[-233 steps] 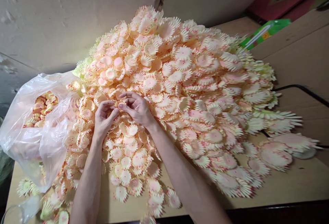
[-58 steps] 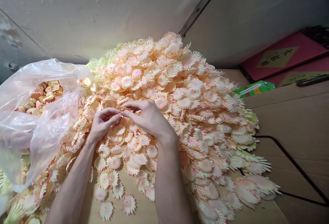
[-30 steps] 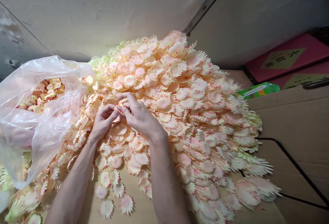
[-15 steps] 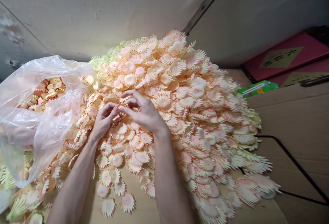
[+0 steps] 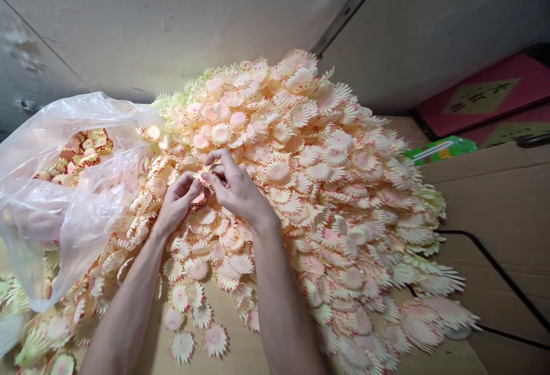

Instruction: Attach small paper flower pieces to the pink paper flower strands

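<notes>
Between my fingertips is a small pale flower piece (image 5: 203, 178) with a fringed, red-tipped edge, partly hidden by the fingers. My left hand (image 5: 179, 196) pinches it from the left, thumb against the fingers. From the right, my right hand (image 5: 231, 183) pinches the same piece between thumb and forefinger, its other fingers curled. Both hands are just above a large heap of flower pieces (image 5: 318, 174), cream with pink centres and fringed rims. Another pink-centred piece shows just under the left thumb.
A clear plastic bag (image 5: 90, 206) at the left holds several tighter, red-edged pieces (image 5: 88, 154). Loose flower pieces lie on the tabletop (image 5: 234, 335) in front. At the right are a cardboard box (image 5: 507, 197), a green packet (image 5: 442, 148), red boxes (image 5: 472, 97) and a black cable (image 5: 494, 260). A wall stands behind.
My right hand's fingers have curled in closer around the flower piece, and its fringe shows more between the fingertips. The left hand keeps its pinch. The whole view has shifted slightly.
</notes>
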